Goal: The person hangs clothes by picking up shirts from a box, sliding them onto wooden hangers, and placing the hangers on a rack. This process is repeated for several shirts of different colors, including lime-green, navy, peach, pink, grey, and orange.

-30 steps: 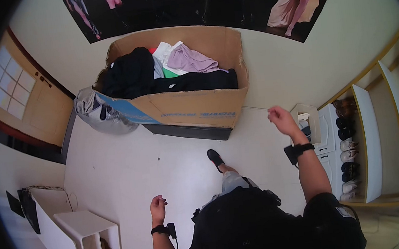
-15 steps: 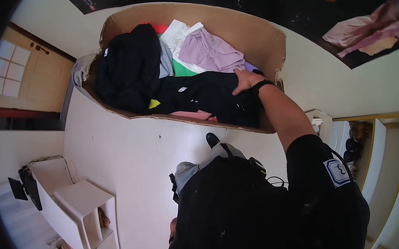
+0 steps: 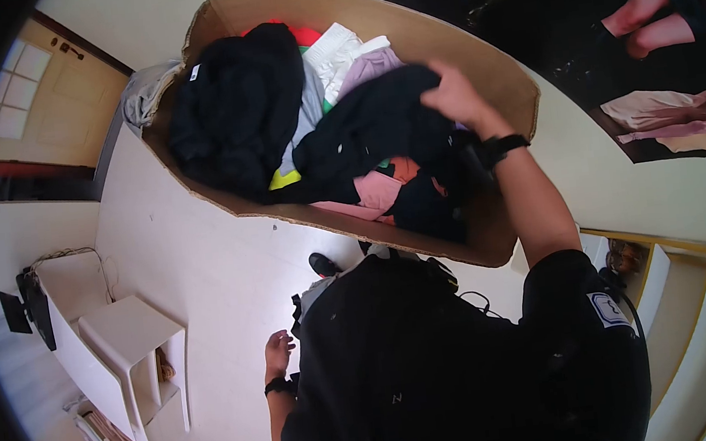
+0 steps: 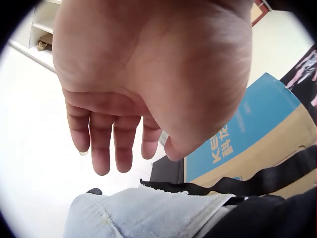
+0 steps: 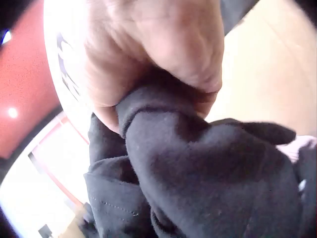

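My right hand [image 3: 459, 99] grips a black garment [image 3: 378, 127] at the right part of a large cardboard box [image 3: 515, 87], lifting part of it off the clothes below. In the right wrist view the dark cloth [image 5: 198, 163] bunches up inside the curled fingers. Pink cloth [image 3: 377, 190] shows under the raised garment. Left of it in the box lies a bulky black garment [image 3: 238, 112], with white cloth [image 3: 336, 54] and lilac cloth [image 3: 371, 65] behind. My left hand [image 3: 278, 351] hangs beside my body, holding nothing; its fingers are relaxed in the left wrist view.
A silvery bag [image 3: 149, 95] leans at the box's left end. White shelf furniture [image 3: 136, 329] stands at the left, with a door [image 3: 47, 89] behind. A shelf unit [image 3: 697, 305] is at the right. A large poster [image 3: 540, 37] hangs on the wall behind the box.
The person has stepped up to the box. My right hand has reached in, taken hold of the black garment and raised it, uncovering pink cloth. My left hand stays low and free.
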Available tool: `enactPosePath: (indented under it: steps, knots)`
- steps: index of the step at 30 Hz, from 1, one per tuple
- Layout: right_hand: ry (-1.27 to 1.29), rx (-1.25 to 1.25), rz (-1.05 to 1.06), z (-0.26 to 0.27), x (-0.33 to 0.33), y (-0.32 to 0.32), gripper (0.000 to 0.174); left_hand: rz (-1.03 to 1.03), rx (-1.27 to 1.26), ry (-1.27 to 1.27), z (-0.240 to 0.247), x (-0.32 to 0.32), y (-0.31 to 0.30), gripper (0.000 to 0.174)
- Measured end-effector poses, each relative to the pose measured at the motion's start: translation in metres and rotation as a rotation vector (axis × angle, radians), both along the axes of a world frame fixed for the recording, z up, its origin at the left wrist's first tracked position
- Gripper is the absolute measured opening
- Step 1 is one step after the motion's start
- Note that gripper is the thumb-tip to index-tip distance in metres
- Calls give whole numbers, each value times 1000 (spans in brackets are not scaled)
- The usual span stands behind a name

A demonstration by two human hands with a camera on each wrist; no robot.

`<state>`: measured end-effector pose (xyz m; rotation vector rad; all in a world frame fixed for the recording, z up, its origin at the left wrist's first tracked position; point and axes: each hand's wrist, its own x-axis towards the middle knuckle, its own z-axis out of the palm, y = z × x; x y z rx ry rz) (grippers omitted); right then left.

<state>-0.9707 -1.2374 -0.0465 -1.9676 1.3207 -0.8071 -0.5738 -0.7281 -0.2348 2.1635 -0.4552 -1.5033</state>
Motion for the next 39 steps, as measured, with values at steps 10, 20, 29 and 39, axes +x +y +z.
enactPosePath:
  steps: [10, 20, 29, 39]
  knots:
    - [-231, -251, 661, 97, 57, 56, 43, 27, -85, -31, -2, 27, -63, 27]
    - [557, 394, 467, -98, 9, 41, 49, -9, 157, 18, -3, 1, -13, 27]
    - [102, 32, 99, -86, 133, 17, 89, 117, 165, 41, 6, -14, -3, 31]
    - [-653, -295, 137, 55, 242, -52, 26, 210, 94, -48, 13, -18, 18, 29]
